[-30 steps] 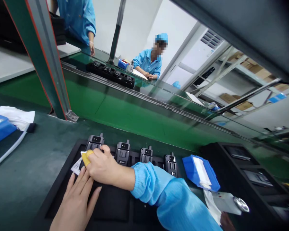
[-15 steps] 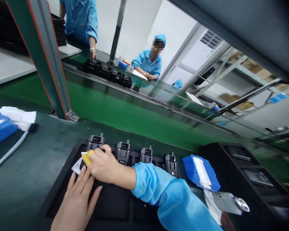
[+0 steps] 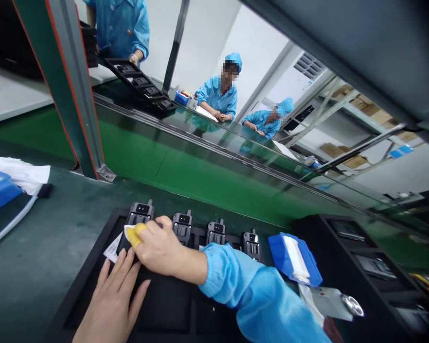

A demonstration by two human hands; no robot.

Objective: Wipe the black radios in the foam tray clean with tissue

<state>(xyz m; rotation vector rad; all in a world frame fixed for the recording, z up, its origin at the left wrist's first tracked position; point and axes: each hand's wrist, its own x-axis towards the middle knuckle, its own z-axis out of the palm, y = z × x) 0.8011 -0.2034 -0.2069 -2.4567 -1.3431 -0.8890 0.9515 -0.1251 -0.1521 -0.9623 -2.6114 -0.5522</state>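
My right hand (image 3: 160,250), with yellow finger cots on its fingertips, pinches a small white cloth (image 3: 128,232) against the back of the leftmost handheld radio (image 3: 140,211). My left hand (image 3: 110,300) lies with fingers stretched out, its fingertips at the radio's lower end. A printed white label or paper slip (image 3: 112,249) sticks out to the left of that radio. The radios rest in a black tray (image 3: 79,281). Right of my hand, in a row, are a second radio (image 3: 182,228), a third radio (image 3: 215,233) and a fourth radio (image 3: 251,246), partly behind my sleeve.
To the right stand a blue box of white cloths (image 3: 296,259), a clear bag with a metal-topped item (image 3: 338,304), and another black tray (image 3: 321,233). Another blue box (image 3: 2,193) and a cable (image 3: 16,221) lie left. A green post (image 3: 66,90) rises behind. Co-workers sit or stand beyond the glass-topped line.
My right hand and the cloth have shifted slightly right on the radio; my left hand stays almost still. Across the line, a co-worker has tilted up a black tray. Another co-worker has come further into view.
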